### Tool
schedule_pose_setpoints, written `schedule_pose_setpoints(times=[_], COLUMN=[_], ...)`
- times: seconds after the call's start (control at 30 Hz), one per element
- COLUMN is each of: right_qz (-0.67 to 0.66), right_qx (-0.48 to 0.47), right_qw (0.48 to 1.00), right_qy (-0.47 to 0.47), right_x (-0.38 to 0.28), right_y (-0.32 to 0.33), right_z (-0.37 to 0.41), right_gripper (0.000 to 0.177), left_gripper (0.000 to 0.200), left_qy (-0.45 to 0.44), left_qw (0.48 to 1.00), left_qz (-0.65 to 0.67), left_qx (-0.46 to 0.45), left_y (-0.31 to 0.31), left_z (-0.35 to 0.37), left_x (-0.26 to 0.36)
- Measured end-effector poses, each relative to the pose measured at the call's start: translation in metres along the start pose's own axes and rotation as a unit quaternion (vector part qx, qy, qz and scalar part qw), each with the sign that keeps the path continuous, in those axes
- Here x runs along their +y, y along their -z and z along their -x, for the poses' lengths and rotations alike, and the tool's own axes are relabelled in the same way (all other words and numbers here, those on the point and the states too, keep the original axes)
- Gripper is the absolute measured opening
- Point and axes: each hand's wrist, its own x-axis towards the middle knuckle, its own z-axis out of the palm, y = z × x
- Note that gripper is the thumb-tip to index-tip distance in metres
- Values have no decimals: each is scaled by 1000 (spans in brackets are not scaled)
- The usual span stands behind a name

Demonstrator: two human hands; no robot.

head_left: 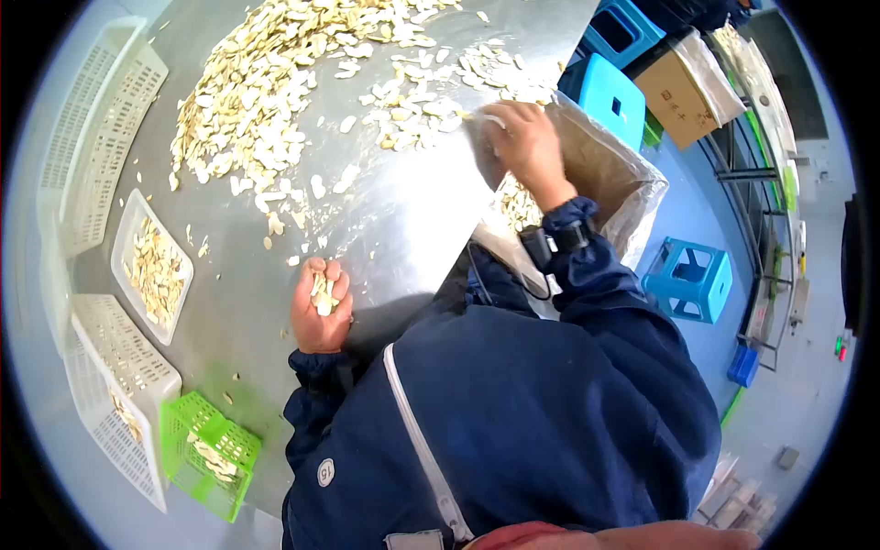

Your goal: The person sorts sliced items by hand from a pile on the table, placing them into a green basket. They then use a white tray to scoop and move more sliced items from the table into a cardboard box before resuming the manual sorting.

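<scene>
My left hand is curled palm up near the table's front edge, fingers closed round several pale dried slices. My right hand hangs low at the right edge of the metal table, beside a thin spread of slices. Motion smears its fingertips, and whether a pale piece by them is gripped I cannot make out. Under my right wrist stands a plastic-lined carton with more slices inside. A large heap of the same slices covers the far left of the table.
To the left are a white tray of slices, white perforated baskets and a green basket with some slices. Blue stools, a cardboard box and a metal rack stand on the right.
</scene>
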Motion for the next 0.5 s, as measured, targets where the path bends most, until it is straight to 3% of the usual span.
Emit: schedule_pose_setpoints(times=[0.13, 0.23, 0.33, 0.5], right_qz=[-112, -127, -114, -36], right_qx=[-18, -23, -34, -24], right_qw=[992, 982, 989, 999], right_qy=[60, 139, 93, 11], right_x=[-66, -87, -68, -4], right_y=[-41, -59, -65, -14], right_z=[-19, -27, -23, 4], right_gripper=[33, 25, 19, 14], left_gripper=[17, 17, 17, 18], left_qy=[-7, -12, -17, -3], left_qw=[1000, 1000, 1000, 1000], left_qz=[-1, -4, -5, 3], left_qx=[-11, -13, -12, -26], left_y=[8, 8, 5, 11], left_z=[0, 1, 3, -1], left_x=[-1, -1, 0, 0])
